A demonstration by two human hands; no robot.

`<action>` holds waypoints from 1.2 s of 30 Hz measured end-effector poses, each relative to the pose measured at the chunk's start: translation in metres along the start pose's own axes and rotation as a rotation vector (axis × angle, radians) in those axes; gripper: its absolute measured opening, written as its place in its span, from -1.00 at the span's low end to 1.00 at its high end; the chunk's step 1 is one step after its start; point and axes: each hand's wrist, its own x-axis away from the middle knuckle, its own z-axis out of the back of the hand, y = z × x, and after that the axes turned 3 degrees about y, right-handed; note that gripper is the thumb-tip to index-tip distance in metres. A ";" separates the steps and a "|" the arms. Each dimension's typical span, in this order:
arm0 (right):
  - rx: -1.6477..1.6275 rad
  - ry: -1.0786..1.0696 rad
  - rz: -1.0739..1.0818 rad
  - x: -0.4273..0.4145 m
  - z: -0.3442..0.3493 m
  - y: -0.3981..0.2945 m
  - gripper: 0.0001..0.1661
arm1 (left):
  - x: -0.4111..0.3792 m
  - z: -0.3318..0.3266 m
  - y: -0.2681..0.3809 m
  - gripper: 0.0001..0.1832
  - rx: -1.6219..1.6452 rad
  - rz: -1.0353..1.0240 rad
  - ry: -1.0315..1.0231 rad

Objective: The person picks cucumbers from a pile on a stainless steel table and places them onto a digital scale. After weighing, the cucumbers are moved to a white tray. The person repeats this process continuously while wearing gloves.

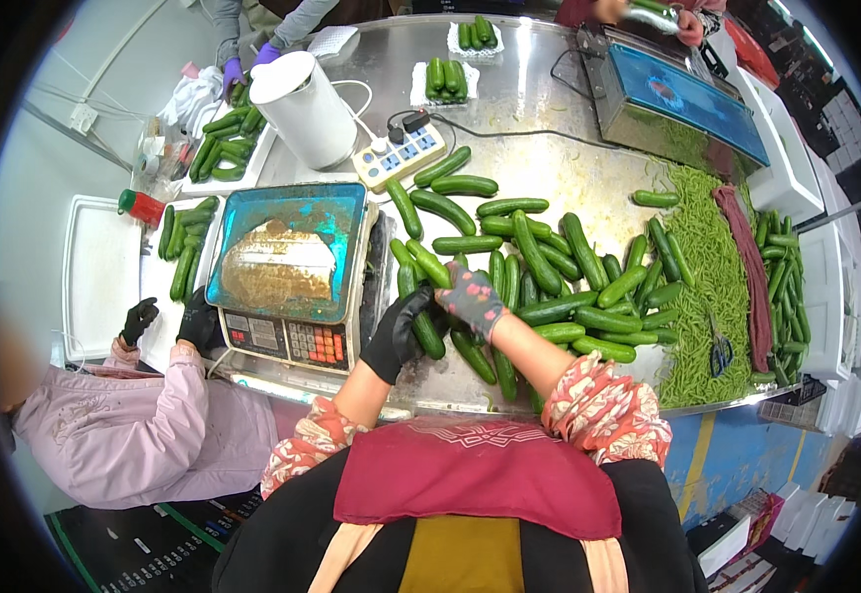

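My left hand [393, 337], in a black glove, is closed around a dark green cucumber [427, 338] just above the steel table [430, 389]. Close by on its right, my right hand [475, 300] wears a grey glove with a floral print. Its fingers grip the end of a lighter cucumber [428, 263], which points away to the upper left. Another cucumber [406, 280] stands between the hands, partly covered by the black glove. Around and beyond my right hand lies a loose heap of cucumbers [534, 259]. My fingertips are partly hidden where the two hands meet.
A digital scale [286, 278] stands left of my hands. Behind are a power strip [400, 156], a white kettle [304, 111] and packed cucumber trays [445, 81]. Green peppers [697, 311] with scissors [721, 352] lie right. A co-worker [141, 422] in pink works at left.
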 end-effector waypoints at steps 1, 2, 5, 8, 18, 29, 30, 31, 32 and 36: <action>-0.052 0.063 0.044 0.003 -0.007 0.001 -0.47 | 0.003 -0.004 -0.001 -0.64 -0.077 -0.050 0.096; -0.115 0.093 0.075 0.007 -0.009 0.002 -0.46 | 0.000 0.000 -0.003 -0.64 0.040 -0.016 0.117; -0.094 -0.047 0.053 0.025 -0.005 -0.030 -0.42 | 0.003 0.034 -0.026 -0.57 0.118 -0.033 0.090; -0.050 0.276 0.401 0.037 -0.037 -0.011 -0.41 | 0.004 -0.002 -0.015 -0.56 0.397 0.144 0.036; -0.212 -0.116 0.135 -0.052 0.044 -0.004 -0.60 | 0.038 -0.001 -0.001 -0.03 0.299 -0.039 -0.056; 0.654 0.102 0.309 -0.168 0.071 0.025 -0.59 | 0.063 -0.027 0.073 -0.16 0.208 -0.137 -0.200; 0.446 0.105 0.302 -0.157 0.074 0.020 -0.63 | 0.068 -0.030 0.092 -0.20 0.164 -0.165 -0.113; 0.008 -0.038 0.082 -0.138 0.076 -0.012 -0.61 | 0.073 -0.032 0.110 -0.24 0.122 -0.190 -0.023; -0.523 -0.214 0.111 -0.139 0.058 -0.007 -0.55 | 0.075 -0.030 0.128 -0.31 0.048 -0.200 0.052; -0.650 -0.457 -0.003 -0.084 0.013 -0.118 -0.38 | 0.080 -0.011 0.187 -0.48 -0.254 -0.175 0.238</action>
